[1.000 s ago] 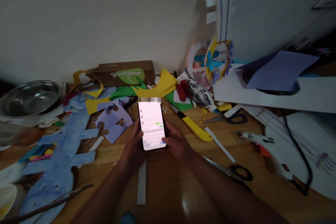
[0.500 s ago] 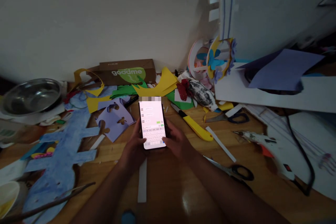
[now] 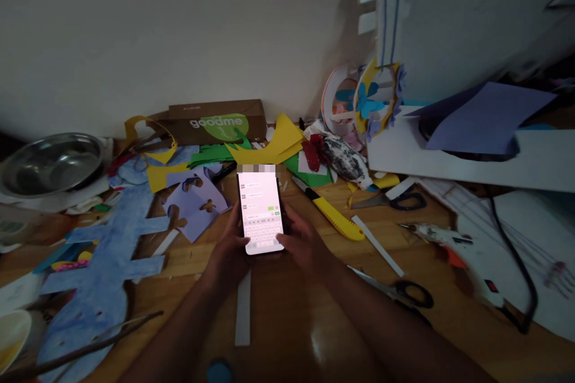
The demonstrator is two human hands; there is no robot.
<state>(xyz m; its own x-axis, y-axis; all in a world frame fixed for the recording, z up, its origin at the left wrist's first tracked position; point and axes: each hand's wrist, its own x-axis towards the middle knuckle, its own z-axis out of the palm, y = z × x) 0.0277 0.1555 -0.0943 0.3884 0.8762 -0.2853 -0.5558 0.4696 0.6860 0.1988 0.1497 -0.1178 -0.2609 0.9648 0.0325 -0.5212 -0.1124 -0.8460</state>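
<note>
A lit smartphone (image 3: 260,209) stands upright in portrait between both hands, with chat messages and an on-screen keyboard showing. My left hand (image 3: 229,251) is closed around its left edge, the thumb over the lower left of the keyboard. From the other side my right hand (image 3: 303,242) grips the phone, its thumb on the lower right keys. Most fingers are hidden behind the phone. A white paper strip (image 3: 243,311) lies on the table below it. To the right of the phone is a yellow utility knife (image 3: 336,215).
Scissors (image 3: 395,290) lie beside my right forearm, and a glue gun (image 3: 462,251) with a black cord is farther right. Purple cut paper (image 3: 197,200) and a blue painted cutout (image 3: 101,269) are at left. A metal bowl (image 3: 54,161) and a brown box (image 3: 220,122) stand near the wall.
The view has shifted very slightly. Both hands keep the phone in the same place, and the thumbs have hardly moved.
</note>
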